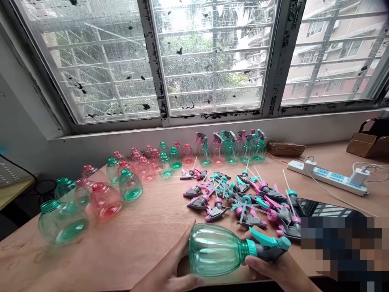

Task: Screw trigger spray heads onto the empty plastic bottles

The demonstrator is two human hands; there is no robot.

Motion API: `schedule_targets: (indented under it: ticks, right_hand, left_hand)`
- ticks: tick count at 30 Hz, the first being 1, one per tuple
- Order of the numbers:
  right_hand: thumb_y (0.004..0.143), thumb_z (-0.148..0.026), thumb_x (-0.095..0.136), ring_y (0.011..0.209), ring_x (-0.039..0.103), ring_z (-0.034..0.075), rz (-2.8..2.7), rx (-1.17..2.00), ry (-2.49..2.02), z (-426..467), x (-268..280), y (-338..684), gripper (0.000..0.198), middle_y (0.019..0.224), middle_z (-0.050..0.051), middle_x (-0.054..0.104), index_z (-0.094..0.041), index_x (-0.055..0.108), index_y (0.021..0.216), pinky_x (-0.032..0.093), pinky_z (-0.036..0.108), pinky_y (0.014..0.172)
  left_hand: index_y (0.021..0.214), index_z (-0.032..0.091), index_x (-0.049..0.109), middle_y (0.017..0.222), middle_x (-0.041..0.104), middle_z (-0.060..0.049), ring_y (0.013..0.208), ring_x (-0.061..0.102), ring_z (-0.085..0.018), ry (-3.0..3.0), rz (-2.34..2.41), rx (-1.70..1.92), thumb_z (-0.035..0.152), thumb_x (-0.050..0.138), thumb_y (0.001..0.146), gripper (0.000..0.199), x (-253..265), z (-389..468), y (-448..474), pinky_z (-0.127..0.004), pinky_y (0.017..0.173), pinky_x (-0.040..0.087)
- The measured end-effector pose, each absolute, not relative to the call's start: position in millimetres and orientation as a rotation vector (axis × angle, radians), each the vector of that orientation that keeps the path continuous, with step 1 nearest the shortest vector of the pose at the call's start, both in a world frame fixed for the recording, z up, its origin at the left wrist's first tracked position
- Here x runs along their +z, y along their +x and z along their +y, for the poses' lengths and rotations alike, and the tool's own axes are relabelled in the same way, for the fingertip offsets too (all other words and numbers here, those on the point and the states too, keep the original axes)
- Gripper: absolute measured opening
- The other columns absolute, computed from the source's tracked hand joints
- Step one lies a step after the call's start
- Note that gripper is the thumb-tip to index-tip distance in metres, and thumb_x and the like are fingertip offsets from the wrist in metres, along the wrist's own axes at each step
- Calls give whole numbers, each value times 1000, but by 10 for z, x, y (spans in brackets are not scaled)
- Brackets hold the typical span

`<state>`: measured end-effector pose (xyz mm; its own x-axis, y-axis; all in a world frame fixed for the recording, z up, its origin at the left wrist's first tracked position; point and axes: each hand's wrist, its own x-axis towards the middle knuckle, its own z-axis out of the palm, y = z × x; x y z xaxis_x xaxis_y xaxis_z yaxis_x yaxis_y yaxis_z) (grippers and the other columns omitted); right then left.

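A green spray bottle (215, 249) lies sideways in the air above the table's front edge, its teal and grey trigger head (270, 245) pointing right. My left hand (176, 263) is closed round the bottle's base end. With my right hand (270, 265) I grip the neck and collar of the trigger head from below. Just beyond them is a loose heap of pink, teal and grey trigger heads (217, 211) with white dip tubes. Green and pink bottles without heads, such as a pink bottle (106, 200), stand on the left.
Assembled spray bottles (232, 152) stand along the wall under the window. A white power strip (328, 176) with plugs and cables lies at the right, near a dark glossy panel (331, 211). A brown package (285, 149) and a cardboard box (369, 140) sit farther back. The lower right is pixelated.
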<state>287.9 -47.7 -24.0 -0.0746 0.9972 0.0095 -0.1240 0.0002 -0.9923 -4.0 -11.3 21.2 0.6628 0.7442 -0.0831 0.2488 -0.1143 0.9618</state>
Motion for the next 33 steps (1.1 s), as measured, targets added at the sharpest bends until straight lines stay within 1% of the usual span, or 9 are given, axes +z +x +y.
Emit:
schedule_targets:
  ticks: [2, 5, 9, 13, 21, 26, 29, 31, 33]
  right_hand:
    - [69, -51, 84, 50, 62, 14, -1181, 1335, -1081, -483, -219, 2881, 43, 56, -7, 66, -24, 64, 96, 54, 25, 53]
    - [68, -49, 85, 52, 61, 14, -1151, 1375, -1084, -488, -206, 2885, 44, 58, -7, 66, -24, 63, 96, 53, 24, 53]
    - [71, -47, 85, 53, 60, 14, -1151, 1368, -1046, -490, -219, 2893, 42, 59, -7, 66, -24, 65, 99, 52, 23, 53]
    - [71, -48, 84, 53, 59, 14, -1156, 1368, -1045, -488, -208, 2893, 45, 59, -6, 66, -23, 65, 103, 53, 26, 54]
    - [72, -50, 83, 51, 56, 13, -1165, 1353, -1022, -492, -160, 2870, 43, 58, -7, 63, -22, 65, 99, 51, 25, 53]
    - [70, -49, 85, 51, 58, 14, -1112, 1350, -1032, -505, -210, 2868, 47, 56, -7, 65, -23, 66, 104, 54, 26, 53]
    - [68, -46, 87, 51, 61, 15, -1077, 1355, -1047, -503, -240, 2876, 51, 55, -7, 66, -24, 65, 107, 56, 28, 53]
    - [69, -46, 87, 51, 62, 16, -1086, 1345, -1028, -495, -242, 2878, 48, 55, -7, 67, -23, 66, 105, 57, 29, 53]
    - [71, -47, 85, 50, 61, 16, -1104, 1337, -1005, -482, -230, 2878, 43, 56, -6, 67, -22, 67, 102, 56, 30, 53]
  left_hand:
    - [157, 39, 2, 169, 12, 4, 155, 14, -28, 1664, 802, 524, 25, 72, 88, 99, 183, -114, -37, -43, 125, 18]
    - [156, 40, -2, 169, 14, 2, 154, 17, -28, 1671, 787, 528, 27, 70, 90, 99, 149, -112, -44, -45, 126, 16]
    - [158, 34, 11, 168, 19, -2, 154, 14, -32, 1689, 825, 501, 31, 75, 85, 97, 128, -87, -82, -50, 126, 9]
    - [156, 30, 26, 168, 21, -4, 154, 15, -33, 1681, 809, 516, 35, 74, 85, 85, 113, -66, -105, -51, 125, 13]
    - [156, 41, -1, 169, 14, 2, 155, 15, -26, 1689, 783, 535, 27, 69, 91, 96, 138, -97, -58, -46, 126, 13]
    - [157, 38, 1, 169, 14, 0, 155, 12, -30, 1665, 789, 536, 38, 74, 86, 102, 112, -85, -77, -51, 126, 7]
    - [158, 33, 10, 169, 17, -3, 154, 16, -33, 1657, 752, 517, 47, 68, 89, 92, 134, -75, -86, -53, 125, 11]
    - [158, 32, 17, 168, 20, -4, 153, 19, -34, 1687, 755, 497, 45, 69, 89, 87, 153, -74, -86, -52, 125, 14]
    - [158, 33, 14, 168, 19, -3, 153, 18, -32, 1720, 786, 491, 39, 72, 88, 90, 158, -78, -85, -51, 125, 14]
